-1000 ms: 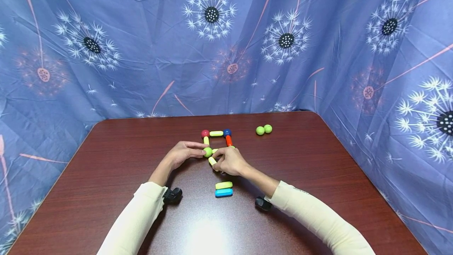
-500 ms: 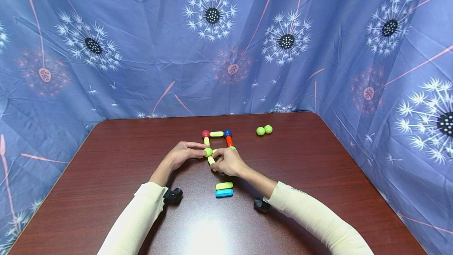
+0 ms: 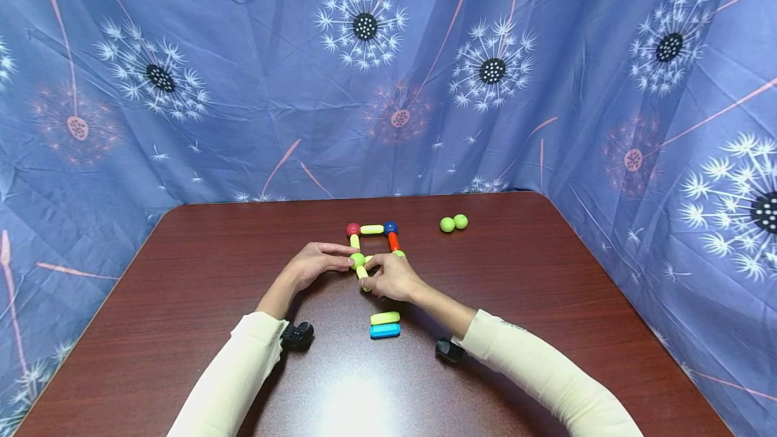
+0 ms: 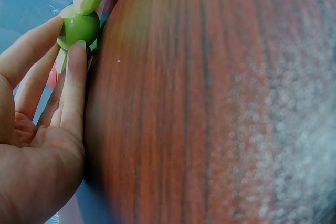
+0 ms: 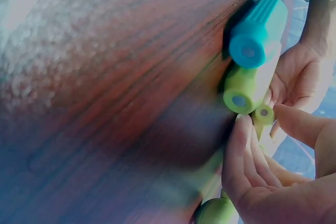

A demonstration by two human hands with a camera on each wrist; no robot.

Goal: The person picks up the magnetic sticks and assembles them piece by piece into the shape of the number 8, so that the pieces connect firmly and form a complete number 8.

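My left hand (image 3: 311,265) pinches a green ball (image 3: 357,261) at the near left corner of a four-sided frame; in the left wrist view the thumb and a fingertip press the ball (image 4: 81,26) from two sides. Between the right hand's (image 3: 394,278) thumb and fingers is a yellow-green stick (image 3: 362,274), whose far end touches that ball. The right wrist view shows the stick's free end (image 5: 263,113) between the fingertips. A red ball (image 3: 353,229), a blue ball (image 3: 391,228) and a red stick (image 3: 393,241) form other parts of the frame. My right hand partly hides its near side.
Nearer on the table (image 3: 200,275) lie a loose yellow-green stick (image 3: 385,318) and a blue stick (image 3: 385,331), side by side. Two green balls (image 3: 447,224) sit together at the back right. A patterned blue cloth (image 3: 267,86) hangs behind the table.
The near end of the pinched stick has swung slightly left, and the stick now stands more in line with the frame's left side. My left hand has stayed at its ball.
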